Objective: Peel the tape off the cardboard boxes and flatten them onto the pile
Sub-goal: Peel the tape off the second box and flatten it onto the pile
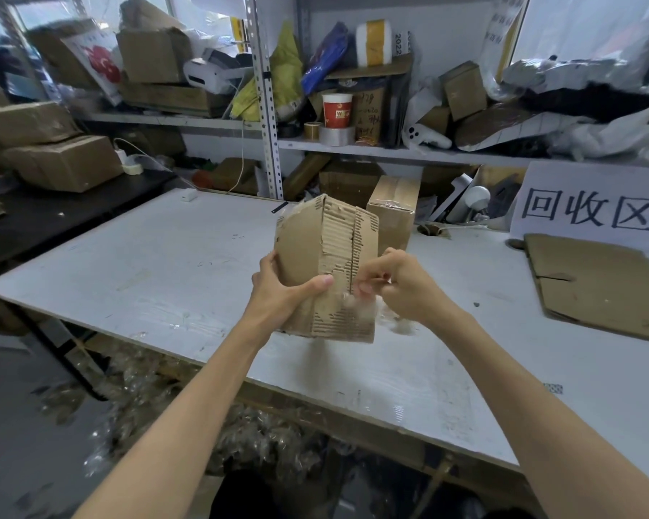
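Note:
A worn brown cardboard box (pixel 326 256), its surface torn down to the corrugation, is held up above the white table (pixel 147 264). My left hand (pixel 281 290) grips its left side, thumb across the front. My right hand (pixel 398 282) pinches a strip of clear tape (pixel 364 305) at the box's lower right edge; the tape looks blurred and crumpled. A flattened cardboard sheet (pixel 592 282) lies on the table at the right.
Another taped box (pixel 394 211) stands on the table behind the held one. A white sign (pixel 589 204) with black characters leans at the back right. Cluttered shelves (pixel 353 147) rise behind. Crumpled tape scraps (pixel 203 425) litter the floor below the table edge.

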### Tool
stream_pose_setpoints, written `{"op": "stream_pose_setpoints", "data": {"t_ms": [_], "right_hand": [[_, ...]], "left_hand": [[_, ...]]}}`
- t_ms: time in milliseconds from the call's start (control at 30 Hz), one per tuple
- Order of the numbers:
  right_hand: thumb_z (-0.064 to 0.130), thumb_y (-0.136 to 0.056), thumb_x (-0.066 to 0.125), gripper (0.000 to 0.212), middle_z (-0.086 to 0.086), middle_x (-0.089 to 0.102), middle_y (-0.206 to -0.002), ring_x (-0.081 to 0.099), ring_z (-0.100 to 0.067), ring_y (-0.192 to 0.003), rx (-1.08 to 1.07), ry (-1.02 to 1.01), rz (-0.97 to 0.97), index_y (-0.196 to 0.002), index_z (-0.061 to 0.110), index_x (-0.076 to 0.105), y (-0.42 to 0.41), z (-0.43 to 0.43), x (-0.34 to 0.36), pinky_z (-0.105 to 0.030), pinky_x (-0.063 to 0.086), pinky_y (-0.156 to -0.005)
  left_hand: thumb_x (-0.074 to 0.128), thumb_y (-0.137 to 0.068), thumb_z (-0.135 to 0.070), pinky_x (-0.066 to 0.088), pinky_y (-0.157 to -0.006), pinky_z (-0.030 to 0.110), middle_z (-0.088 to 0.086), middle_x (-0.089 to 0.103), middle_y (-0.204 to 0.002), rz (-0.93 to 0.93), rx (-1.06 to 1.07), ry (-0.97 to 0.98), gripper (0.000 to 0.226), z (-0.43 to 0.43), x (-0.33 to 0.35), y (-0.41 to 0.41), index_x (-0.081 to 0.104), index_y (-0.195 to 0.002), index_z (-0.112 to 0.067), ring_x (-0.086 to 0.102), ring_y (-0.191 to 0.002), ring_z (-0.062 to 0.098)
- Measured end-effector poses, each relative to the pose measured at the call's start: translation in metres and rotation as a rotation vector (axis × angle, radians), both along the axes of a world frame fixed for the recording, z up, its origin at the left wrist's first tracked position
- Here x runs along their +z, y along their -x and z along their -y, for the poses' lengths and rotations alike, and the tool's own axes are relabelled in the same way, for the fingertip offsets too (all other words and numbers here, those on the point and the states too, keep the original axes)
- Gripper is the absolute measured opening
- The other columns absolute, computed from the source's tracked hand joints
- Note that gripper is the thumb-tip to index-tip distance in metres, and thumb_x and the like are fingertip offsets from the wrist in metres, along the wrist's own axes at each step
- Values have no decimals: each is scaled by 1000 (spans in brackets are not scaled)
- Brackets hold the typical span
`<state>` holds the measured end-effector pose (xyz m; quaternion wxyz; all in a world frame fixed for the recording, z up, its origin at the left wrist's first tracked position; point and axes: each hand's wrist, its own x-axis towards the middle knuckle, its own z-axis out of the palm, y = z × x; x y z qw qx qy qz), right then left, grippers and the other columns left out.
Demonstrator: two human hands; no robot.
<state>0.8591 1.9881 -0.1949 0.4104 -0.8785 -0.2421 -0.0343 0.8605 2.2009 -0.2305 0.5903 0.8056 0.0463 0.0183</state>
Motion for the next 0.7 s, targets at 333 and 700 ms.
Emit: {"op": "stream_pose_setpoints", "data": {"t_ms": [333,700], "right_hand": [[16,-63,88,28,-6,67,-86,61,-23,-81,28,-46,132,-85,9,72,14,-12,-7,-39,52,-73],[-16,-71,72,23,-22,69,-90,67,-35,-86,24,-244,-73,-85,0,61,-1,-6,-6,-47,57,-80]], "left_hand": [[69,-35,-84,48,-102,53,4,33,-143,-70,87,-61,137,-2,-2,-3,21,-152,-31,41,-132,28],[71,-31,-85,47,-104,53,3,33,-141,-59,92,-96,136,0,1,-1,26,-149,-33,40,-132,29]]}}
